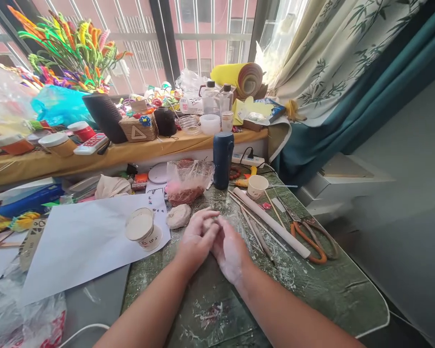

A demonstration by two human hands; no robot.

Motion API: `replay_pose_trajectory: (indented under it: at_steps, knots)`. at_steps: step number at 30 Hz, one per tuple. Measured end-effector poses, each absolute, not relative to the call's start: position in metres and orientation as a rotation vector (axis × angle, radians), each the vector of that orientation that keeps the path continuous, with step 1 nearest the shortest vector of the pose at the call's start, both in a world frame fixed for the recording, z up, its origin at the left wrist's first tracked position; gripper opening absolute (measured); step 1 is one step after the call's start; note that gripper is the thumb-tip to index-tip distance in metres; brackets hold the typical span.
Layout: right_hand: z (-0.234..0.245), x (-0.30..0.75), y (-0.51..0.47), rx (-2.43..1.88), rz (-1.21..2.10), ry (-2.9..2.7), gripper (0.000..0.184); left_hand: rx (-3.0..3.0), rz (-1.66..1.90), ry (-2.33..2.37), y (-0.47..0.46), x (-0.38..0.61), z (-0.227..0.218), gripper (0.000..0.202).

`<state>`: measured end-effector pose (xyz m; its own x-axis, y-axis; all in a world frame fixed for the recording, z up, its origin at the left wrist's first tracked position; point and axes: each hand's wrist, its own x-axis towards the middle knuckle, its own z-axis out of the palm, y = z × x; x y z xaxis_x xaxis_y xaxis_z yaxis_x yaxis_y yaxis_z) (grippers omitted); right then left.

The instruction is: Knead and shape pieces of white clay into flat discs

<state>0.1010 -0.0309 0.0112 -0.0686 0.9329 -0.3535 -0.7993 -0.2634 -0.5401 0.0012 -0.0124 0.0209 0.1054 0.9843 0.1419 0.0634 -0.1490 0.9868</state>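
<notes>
My left hand (199, 234) and my right hand (230, 249) are brought together above the table, fingers curled round each other. Pale dust coats both. Between the fingers shows a bit of a small pale lump of clay (209, 223), mostly hidden. Just left of my left hand lies a larger, flattened lump of pale clay (178, 216). Behind it is a clear plastic bag (190, 174) with reddish-brown stuff inside. To the right of my right hand are thin wooden sticks (252, 227) and a pale rolling rod (271, 222).
Two stacked-looking paper cups (140, 226) stand on a white sheet (83, 246) at left. Another cup (257, 186), a dark blue bottle (223, 162) and orange-handled scissors (311, 241) are at right. A crowded windowsill (188, 143) runs behind.
</notes>
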Motion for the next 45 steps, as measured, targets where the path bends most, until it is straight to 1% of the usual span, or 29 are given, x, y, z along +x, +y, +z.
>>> replay_pose_trajectory:
  at_steps: [3, 5, 6, 8, 11, 14, 17, 21, 23, 25, 26, 29, 31, 32, 34, 36, 38, 41, 43, 45]
  knots:
    - [0.015, 0.110, -0.025, -0.760, 1.712, -0.136, 0.034, 1.728, 1.066, 0.992, -0.016, -0.001, 0.020, 0.036]
    - [0.017, 0.117, -0.022, -0.767, 1.719, -0.084, 0.041, 1.805, 1.089, 0.938, -0.016, -0.004, 0.017, 0.039]
    - [0.018, 0.120, -0.022, -0.774, 1.710, -0.074, 0.044, 1.815, 1.136, 0.926, -0.016, -0.006, 0.015, 0.039]
    - [0.022, 0.125, -0.023, -0.779, 1.726, -0.116, 0.049, 1.772, 1.255, 0.940, -0.013, -0.010, 0.010, 0.030]
    - [0.028, 0.126, -0.029, -0.750, 1.834, -0.304, 0.057, 1.576, 1.364, 1.060, -0.009, -0.011, 0.005, 0.019]
    - [0.032, 0.124, -0.034, -0.719, 1.877, -0.451, 0.061, 1.404, 1.397, 1.206, -0.005, -0.011, 0.007, 0.020]
    - [0.028, 0.122, -0.035, -0.727, 1.862, -0.517, 0.063, 1.357, 1.450, 1.284, -0.003, -0.011, 0.011, 0.022]
    - [0.015, 0.119, -0.030, -0.833, 1.745, -0.646, 0.061, 1.370, 1.499, 1.290, -0.003, -0.011, 0.012, 0.022]
    - [0.013, 0.116, -0.029, -0.822, 1.648, -0.655, 0.053, 1.376, 1.514, 1.270, -0.003, -0.010, 0.011, 0.023]
    - [0.015, 0.114, -0.029, -0.707, 1.654, -0.646, 0.046, 1.398, 1.482, 1.228, -0.004, -0.010, 0.011, 0.024]
    - [0.017, 0.113, -0.030, -0.634, 1.703, -0.658, 0.048, 1.414, 1.449, 1.213, -0.004, -0.010, 0.011, 0.024]
    - [0.023, 0.114, -0.033, -0.511, 1.898, -0.750, 0.062, 1.370, 1.369, 1.249, -0.003, -0.013, 0.011, 0.028]
    - [0.022, 0.116, -0.034, -0.593, 1.918, -0.811, 0.067, 1.248, 1.405, 1.250, -0.002, -0.016, 0.011, 0.038]
    - [0.021, 0.116, -0.033, -0.684, 1.868, -0.825, 0.065, 1.185, 1.434, 1.225, -0.001, -0.017, 0.011, 0.045]
    - [0.016, 0.118, -0.032, -0.872, 1.693, -0.801, 0.058, 1.086, 1.488, 1.157, 0.001, -0.017, 0.011, 0.055]
    - [0.012, 0.119, -0.029, -0.958, 1.538, -0.719, 0.050, 0.995, 1.525, 1.102, 0.003, -0.016, 0.011, 0.060]
    - [0.010, 0.120, -0.027, -0.943, 1.510, -0.632, 0.044, 0.916, 1.547, 1.060, 0.005, -0.013, 0.010, 0.061]
    - [0.011, 0.120, -0.027, -0.889, 1.623, -0.570, 0.039, 0.927, 1.549, 1.104, 0.004, -0.013, 0.009, 0.059]
    - [0.013, 0.118, -0.028, -0.860, 1.693, -0.577, 0.037, 1.066, 1.544, 1.157, 0.002, -0.015, 0.008, 0.058]
    - [0.015, 0.116, -0.028, -0.823, 1.726, -0.614, 0.040, 1.281, 1.487, 1.133, -0.001, -0.017, 0.007, 0.053]
